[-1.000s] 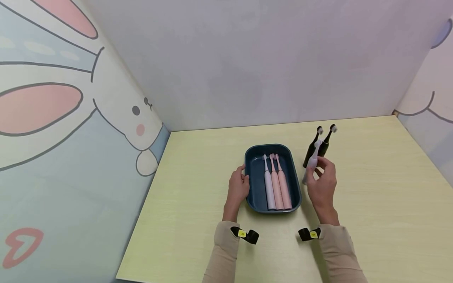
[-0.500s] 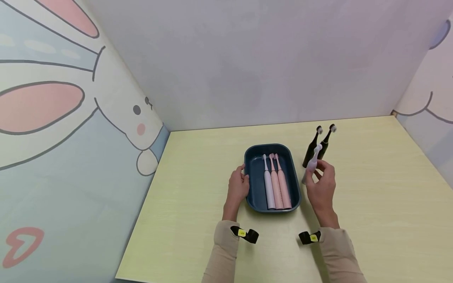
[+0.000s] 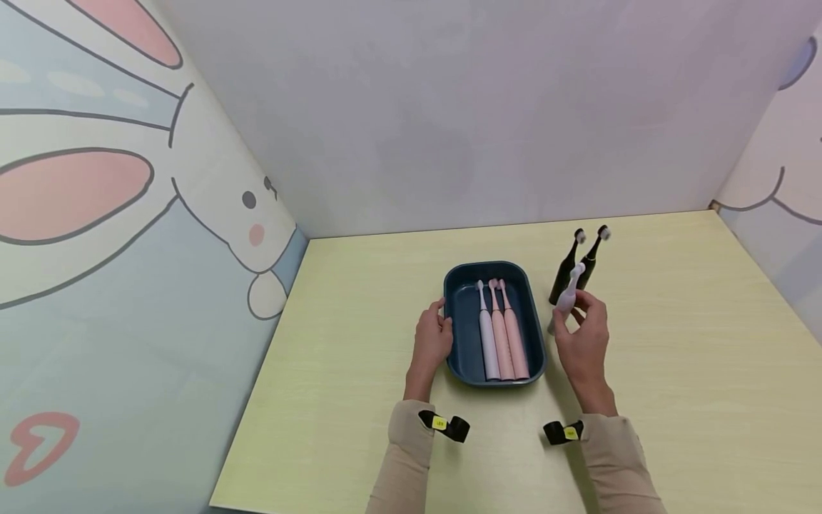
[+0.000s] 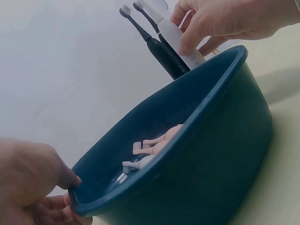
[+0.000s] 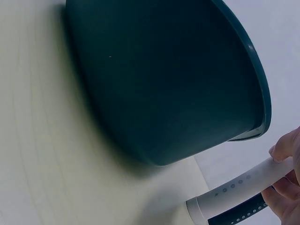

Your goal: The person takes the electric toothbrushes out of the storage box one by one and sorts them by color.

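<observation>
At its left side my left hand (image 3: pixel 433 337) grips the dark blue basin (image 3: pixel 462 357), the thumb over the rim and the fingers outside, as the left wrist view shows. Inside the basin a lavender electric toothbrush (image 3: pixel 489 346) and two pink electric toothbrushes (image 3: pixel 514 335) lie side by side, heads away from me. Just right of the basin, my right hand (image 3: pixel 584 339) pinches a pale lavender electric toothbrush (image 3: pixel 567 300) by its handle, upright. Its base (image 5: pixel 196 211) is at or close to the tabletop; contact is unclear. Close behind it stand two black electric toothbrushes (image 3: pixel 562 275).
A pale wood-grain table (image 3: pixel 347 371) carries everything. Its far edge meets a plain wall (image 3: pixel 449 128), and a wall with a painted rabbit (image 3: pixel 212 207) rises on the left. Black straps (image 3: pixel 564 432) with small cameras sit on both wrists.
My right hand and the lavender toothbrush have shifted slightly down and toward me, the brush head now lower. The left hand, basin and black toothbrushes stay where they were.
</observation>
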Motion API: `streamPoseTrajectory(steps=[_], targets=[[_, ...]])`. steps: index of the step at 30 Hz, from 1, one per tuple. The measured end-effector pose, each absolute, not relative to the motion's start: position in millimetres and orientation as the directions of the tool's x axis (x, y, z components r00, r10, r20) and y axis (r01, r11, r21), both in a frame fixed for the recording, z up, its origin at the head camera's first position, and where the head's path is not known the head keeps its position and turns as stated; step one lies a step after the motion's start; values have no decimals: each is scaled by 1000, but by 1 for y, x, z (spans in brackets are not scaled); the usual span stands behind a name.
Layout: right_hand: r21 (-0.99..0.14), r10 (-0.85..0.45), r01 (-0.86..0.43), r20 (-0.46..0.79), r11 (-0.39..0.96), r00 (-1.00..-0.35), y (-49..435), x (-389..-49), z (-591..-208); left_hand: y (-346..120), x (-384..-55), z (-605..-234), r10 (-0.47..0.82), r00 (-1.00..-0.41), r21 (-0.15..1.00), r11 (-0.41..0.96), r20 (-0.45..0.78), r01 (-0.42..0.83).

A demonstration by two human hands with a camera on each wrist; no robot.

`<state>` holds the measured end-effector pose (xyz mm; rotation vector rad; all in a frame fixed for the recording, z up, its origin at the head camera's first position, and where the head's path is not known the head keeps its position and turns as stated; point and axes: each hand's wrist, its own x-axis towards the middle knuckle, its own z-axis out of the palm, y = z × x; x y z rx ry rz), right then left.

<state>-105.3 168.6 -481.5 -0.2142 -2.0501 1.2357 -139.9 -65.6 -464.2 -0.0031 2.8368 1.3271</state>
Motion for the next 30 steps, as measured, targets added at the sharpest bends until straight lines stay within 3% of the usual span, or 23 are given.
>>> streamPoseTrajectory(steps=[18,30], targets=[[-876,563,-232,455,423,-690,167,-80,-459,-65,-140,-465,-5,-1000,760,650,-13,-13],[-845,459,-348,518,406,-722,139,-68,-452,-65,-139,-464,-3,-1000,764,645,-8,-8]])
